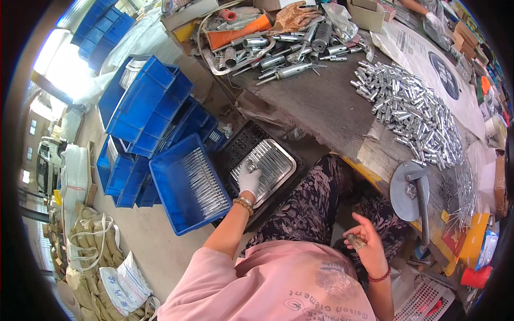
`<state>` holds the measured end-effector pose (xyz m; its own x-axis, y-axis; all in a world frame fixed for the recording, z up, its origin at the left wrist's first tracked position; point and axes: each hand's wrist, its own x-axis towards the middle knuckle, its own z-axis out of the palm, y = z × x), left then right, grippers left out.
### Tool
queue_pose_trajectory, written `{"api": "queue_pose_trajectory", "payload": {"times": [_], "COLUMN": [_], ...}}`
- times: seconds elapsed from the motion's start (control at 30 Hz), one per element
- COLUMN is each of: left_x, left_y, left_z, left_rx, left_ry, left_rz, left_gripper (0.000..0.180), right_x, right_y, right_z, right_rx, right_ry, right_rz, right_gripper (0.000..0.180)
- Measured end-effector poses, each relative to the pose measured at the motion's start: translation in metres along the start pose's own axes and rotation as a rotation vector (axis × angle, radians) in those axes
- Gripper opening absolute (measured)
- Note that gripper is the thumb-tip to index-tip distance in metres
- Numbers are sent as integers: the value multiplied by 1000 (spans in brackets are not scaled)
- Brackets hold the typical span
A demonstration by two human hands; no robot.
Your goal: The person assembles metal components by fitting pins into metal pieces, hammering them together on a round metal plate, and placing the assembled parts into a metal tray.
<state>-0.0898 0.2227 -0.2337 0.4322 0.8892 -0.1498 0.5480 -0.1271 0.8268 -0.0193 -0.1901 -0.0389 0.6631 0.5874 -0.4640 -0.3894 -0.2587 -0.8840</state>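
Observation:
My left hand [249, 179], in a white glove, reaches down onto a metal tray [292, 170] of thin silvery metal rods [271, 160]. Its fingers are curled at the rods; whatever they grip is hidden. Beside that arm, a blue bin [166, 176] holds a row of similar rods [204, 184]. My right hand [369, 246] hovers near my lap, away from the bench, its fingers apart. A brownish, worn covering [354, 242] sits around one of its digits, and no workpiece shows in it.
Stacked blue bins [142, 107] stand at the left. On the workbench [321, 101] lie a heap of short metal tubes [409, 109], larger metal fittings [289, 69] and an orange glove [294, 17]. A round grey plate with a bar [402, 192] sits at the bench's near edge.

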Motion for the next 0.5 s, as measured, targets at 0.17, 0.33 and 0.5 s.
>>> {"api": "queue_pose_trajectory", "payload": {"times": [0.17, 0.33, 0.5], "left_x": [24, 38, 39], "left_y": [-1, 0, -2], "left_z": [9, 15, 20], "left_rx": [8, 34, 98], "left_ry": [63, 32, 50], "left_rz": [-52, -151, -10], "left_gripper": [56, 57, 59], "right_x": [1, 1, -2], "right_y": [4, 10, 14], "right_z": [-2, -7, -13], "right_rx": [-14, -21, -15], "right_ry": [13, 32, 38], "right_rz": [20, 37, 33], "right_gripper": [57, 54, 50]}}
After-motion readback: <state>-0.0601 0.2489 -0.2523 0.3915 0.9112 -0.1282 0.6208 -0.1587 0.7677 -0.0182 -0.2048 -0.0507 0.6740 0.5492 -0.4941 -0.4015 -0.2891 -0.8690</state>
